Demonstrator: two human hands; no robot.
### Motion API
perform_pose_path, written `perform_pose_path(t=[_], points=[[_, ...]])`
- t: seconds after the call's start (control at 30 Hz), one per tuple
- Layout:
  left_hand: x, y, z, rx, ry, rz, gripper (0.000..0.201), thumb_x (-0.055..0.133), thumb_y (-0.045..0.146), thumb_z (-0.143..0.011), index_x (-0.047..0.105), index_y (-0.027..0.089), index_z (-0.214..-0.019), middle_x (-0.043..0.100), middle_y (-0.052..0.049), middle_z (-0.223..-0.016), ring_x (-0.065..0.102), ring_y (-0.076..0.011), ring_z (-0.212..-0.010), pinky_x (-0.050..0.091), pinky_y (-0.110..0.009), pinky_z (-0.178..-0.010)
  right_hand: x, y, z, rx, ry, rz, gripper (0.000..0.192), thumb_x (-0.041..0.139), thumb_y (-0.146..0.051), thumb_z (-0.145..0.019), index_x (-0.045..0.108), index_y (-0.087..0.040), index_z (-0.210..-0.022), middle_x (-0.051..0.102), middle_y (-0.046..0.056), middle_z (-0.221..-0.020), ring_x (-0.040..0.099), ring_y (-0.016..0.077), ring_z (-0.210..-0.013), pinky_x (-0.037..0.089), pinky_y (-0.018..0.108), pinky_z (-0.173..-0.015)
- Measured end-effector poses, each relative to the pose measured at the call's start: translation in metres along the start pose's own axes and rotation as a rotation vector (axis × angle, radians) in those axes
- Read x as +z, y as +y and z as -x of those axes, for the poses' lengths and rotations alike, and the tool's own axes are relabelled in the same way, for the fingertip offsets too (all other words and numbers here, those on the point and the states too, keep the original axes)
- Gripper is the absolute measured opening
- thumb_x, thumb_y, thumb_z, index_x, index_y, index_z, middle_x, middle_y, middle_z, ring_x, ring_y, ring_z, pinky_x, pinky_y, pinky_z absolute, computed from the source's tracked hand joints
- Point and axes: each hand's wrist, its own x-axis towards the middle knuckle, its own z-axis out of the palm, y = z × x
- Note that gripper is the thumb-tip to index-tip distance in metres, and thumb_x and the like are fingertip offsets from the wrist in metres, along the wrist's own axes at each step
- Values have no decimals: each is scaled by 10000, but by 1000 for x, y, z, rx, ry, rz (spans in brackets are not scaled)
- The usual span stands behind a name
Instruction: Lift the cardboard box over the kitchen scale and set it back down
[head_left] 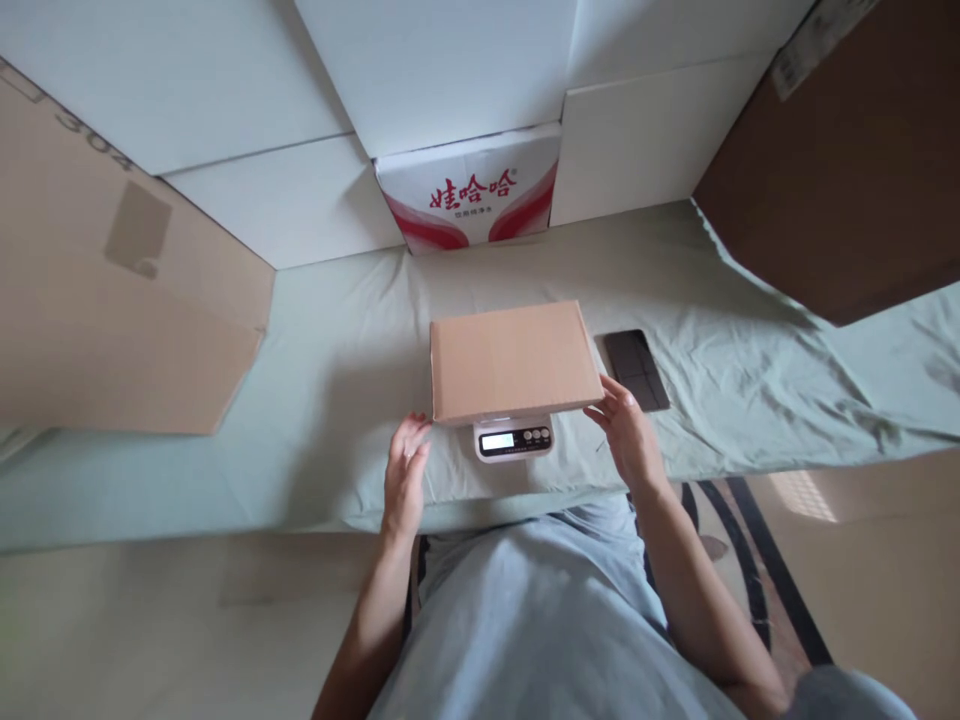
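Observation:
A closed brown cardboard box [514, 362] rests on a white kitchen scale [514, 455], covering its platform. The scale's lit display and round buttons show in front of the box; the reading is too blurred to make out. Close to the box's front left corner is my left hand [406, 475], open, fingers loosely bent, with a slight gap or light contact I cannot tell apart. My right hand [627, 432] is at the front right corner, its fingertips against the edge and its fingers apart, not wrapped round the box.
A dark phone [637, 370] lies right of the box on the pale green cloth [337, 330]. Large cartons flank it: a brown one [127, 300] left, a darker one [847, 160] right. Behind stand white panels [465, 70] and a red-and-white printed carton [472, 205].

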Motion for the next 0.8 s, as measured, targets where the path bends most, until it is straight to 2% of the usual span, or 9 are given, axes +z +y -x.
perform_pose_path(t=[0.13, 0.3, 0.6, 0.7, 0.8], points=[[-1, -2, 4, 12, 11, 7, 598, 614, 488, -811, 491, 214, -1328, 511, -148, -1427, 505, -281, -1328, 338, -448, -1155, -4, 0, 3, 5, 15, -29, 502, 519, -623, -811, 616, -292, -1175, 701, 61, -1140, 626, 229, -1118, 457, 458, -1028], [1, -4, 5, -6, 16, -18, 617, 606, 496, -811, 477, 197, -1335, 464, -167, -1461, 462, -300, -1358, 307, -491, -1165, -11, -3, 6, -3, 19, -44, 487, 521, -616, -814, 611, -297, -1170, 686, 65, -1186, 620, 234, -1147, 442, 469, -1036], [4, 15, -8, 6, 0, -36, 612, 574, 513, -836, 480, 222, -1366, 477, -131, -1463, 433, -284, -1376, 308, -496, -1170, -13, -16, 1, 5, 7, -38, 444, 559, -566, -801, 617, -302, -1154, 683, 64, -1174, 616, 232, -1148, 424, 469, -1051], [11, 21, -15, 2, -15, -46, 617, 534, 544, -854, 472, 227, -1380, 458, -123, -1482, 411, -287, -1393, 345, -498, -1149, -7, -19, -2, 1, -21, -16, 476, 556, -570, -792, 599, -304, -1185, 660, 72, -1237, 584, 247, -1211, 422, 475, -1060], [20, 26, -20, -16, -43, -57, 662, 489, 576, -869, 401, 239, -1432, 402, -115, -1527, 372, -291, -1422, 378, -503, -1127, 1, -21, -5, -4, -53, 67, 534, 510, -594, -809, 554, -313, -1261, 577, 67, -1384, 487, 277, -1340, 372, 515, -1111]])
